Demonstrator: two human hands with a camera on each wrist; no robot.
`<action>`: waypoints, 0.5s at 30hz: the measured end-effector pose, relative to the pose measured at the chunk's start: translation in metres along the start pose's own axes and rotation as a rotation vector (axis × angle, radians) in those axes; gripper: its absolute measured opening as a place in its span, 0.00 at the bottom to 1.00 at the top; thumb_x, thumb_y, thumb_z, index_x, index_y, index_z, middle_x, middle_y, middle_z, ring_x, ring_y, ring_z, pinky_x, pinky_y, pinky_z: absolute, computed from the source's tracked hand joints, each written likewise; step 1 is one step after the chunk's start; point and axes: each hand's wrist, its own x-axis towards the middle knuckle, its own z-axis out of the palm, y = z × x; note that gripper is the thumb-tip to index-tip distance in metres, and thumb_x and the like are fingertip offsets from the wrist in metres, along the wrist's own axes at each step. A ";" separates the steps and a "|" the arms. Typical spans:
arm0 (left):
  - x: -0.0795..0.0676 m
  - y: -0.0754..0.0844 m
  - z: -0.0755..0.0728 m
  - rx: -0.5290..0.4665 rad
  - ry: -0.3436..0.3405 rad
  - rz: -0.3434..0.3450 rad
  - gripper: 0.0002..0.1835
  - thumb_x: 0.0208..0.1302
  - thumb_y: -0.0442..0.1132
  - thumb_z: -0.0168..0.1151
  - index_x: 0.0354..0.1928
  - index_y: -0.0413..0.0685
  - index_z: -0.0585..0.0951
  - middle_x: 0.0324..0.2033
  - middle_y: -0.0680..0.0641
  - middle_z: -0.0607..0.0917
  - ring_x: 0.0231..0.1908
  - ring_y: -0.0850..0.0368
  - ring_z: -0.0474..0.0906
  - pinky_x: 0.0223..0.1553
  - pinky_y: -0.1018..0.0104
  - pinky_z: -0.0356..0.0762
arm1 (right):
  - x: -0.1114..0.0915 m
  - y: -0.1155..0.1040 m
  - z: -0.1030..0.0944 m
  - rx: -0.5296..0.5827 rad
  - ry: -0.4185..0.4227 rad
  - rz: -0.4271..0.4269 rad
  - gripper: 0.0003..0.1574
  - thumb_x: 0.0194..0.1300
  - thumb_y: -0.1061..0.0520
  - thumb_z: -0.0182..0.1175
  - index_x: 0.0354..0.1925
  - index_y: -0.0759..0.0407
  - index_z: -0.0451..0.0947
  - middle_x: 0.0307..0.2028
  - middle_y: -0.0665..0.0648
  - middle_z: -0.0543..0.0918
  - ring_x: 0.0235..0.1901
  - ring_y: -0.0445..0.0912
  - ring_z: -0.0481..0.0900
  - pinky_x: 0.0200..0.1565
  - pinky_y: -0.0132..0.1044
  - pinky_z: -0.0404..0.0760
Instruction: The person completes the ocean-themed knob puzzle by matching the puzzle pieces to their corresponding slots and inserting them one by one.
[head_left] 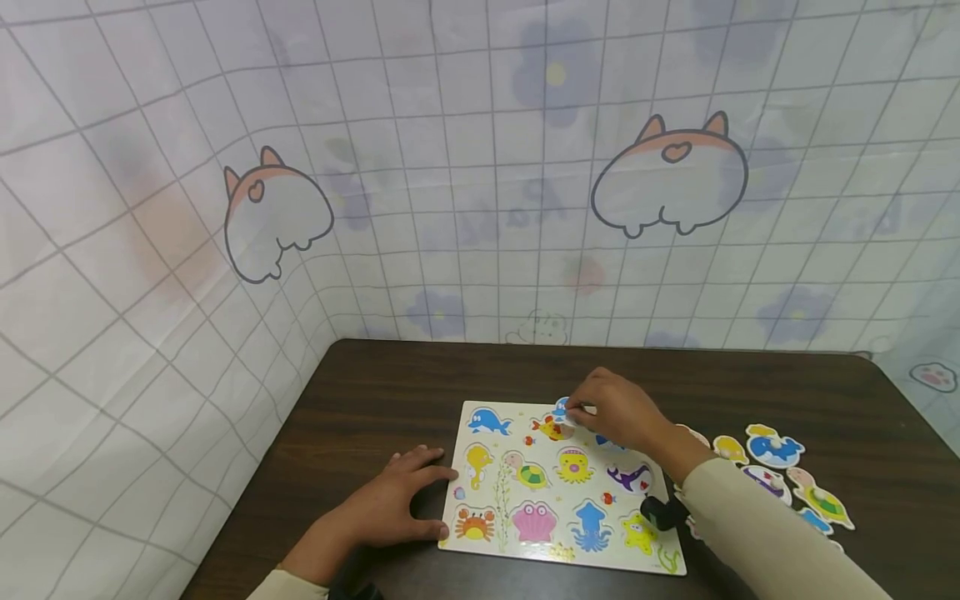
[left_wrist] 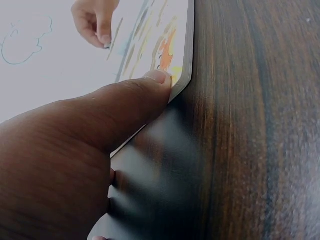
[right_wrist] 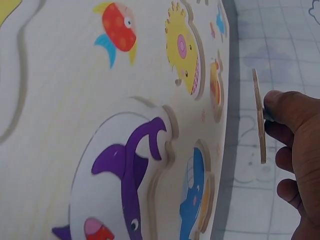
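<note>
Pinching blue piece (head_left: 560, 409) — right hand (head_left: 617, 408), touching puzzle board (head_left: 564, 510), fingers spread — left hand (head_left: 396, 502)

Pale grid-lined fabric (head_left: 465, 167) hung from nine through twelve to three o'clock, printed with animal rumps (head_left: 670, 187) at ten and two; a dark wood-grain table (head_left: 375, 392) stood at six.

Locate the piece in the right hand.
In the head view, the piece is right of centre, pinched in the right hand over the far edge of the board, above the larger fish picture; the right wrist view shows it off the board.
</note>
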 end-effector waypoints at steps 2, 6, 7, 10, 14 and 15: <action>0.000 0.000 0.000 -0.002 0.000 0.001 0.39 0.59 0.66 0.71 0.70 0.64 0.75 0.76 0.46 0.63 0.77 0.38 0.51 0.74 0.33 0.44 | 0.002 -0.001 0.001 0.003 -0.004 0.001 0.06 0.64 0.50 0.74 0.40 0.46 0.90 0.37 0.39 0.84 0.44 0.41 0.76 0.45 0.42 0.83; 0.000 0.000 0.000 -0.004 0.001 0.004 0.39 0.59 0.66 0.71 0.71 0.63 0.75 0.76 0.46 0.63 0.77 0.38 0.50 0.74 0.33 0.44 | 0.006 -0.006 0.003 0.015 -0.017 0.015 0.06 0.65 0.49 0.73 0.40 0.45 0.90 0.38 0.39 0.83 0.45 0.41 0.76 0.47 0.43 0.83; 0.000 0.000 0.000 -0.003 0.000 0.003 0.39 0.59 0.66 0.71 0.71 0.64 0.74 0.76 0.46 0.63 0.77 0.38 0.50 0.74 0.33 0.44 | 0.007 -0.008 0.003 0.020 -0.021 0.021 0.06 0.65 0.50 0.73 0.41 0.45 0.90 0.38 0.40 0.83 0.45 0.42 0.76 0.47 0.43 0.83; 0.000 0.000 0.000 -0.001 -0.003 -0.003 0.39 0.59 0.67 0.71 0.71 0.64 0.74 0.76 0.46 0.62 0.77 0.39 0.50 0.74 0.33 0.44 | 0.011 -0.011 0.004 0.032 -0.029 0.041 0.06 0.65 0.49 0.73 0.41 0.45 0.90 0.39 0.40 0.83 0.46 0.42 0.76 0.49 0.43 0.83; 0.000 0.000 0.000 -0.003 -0.002 -0.006 0.40 0.58 0.66 0.71 0.71 0.64 0.74 0.76 0.47 0.62 0.77 0.39 0.50 0.74 0.33 0.44 | 0.015 -0.016 0.007 0.043 -0.038 0.054 0.07 0.66 0.48 0.72 0.42 0.45 0.90 0.41 0.41 0.84 0.48 0.42 0.76 0.50 0.43 0.83; 0.000 0.000 0.000 -0.004 -0.001 -0.006 0.40 0.58 0.66 0.71 0.71 0.64 0.74 0.76 0.47 0.62 0.77 0.39 0.50 0.74 0.33 0.44 | 0.017 -0.017 0.007 0.045 -0.042 0.057 0.07 0.67 0.48 0.71 0.43 0.45 0.90 0.41 0.41 0.84 0.48 0.42 0.76 0.50 0.44 0.82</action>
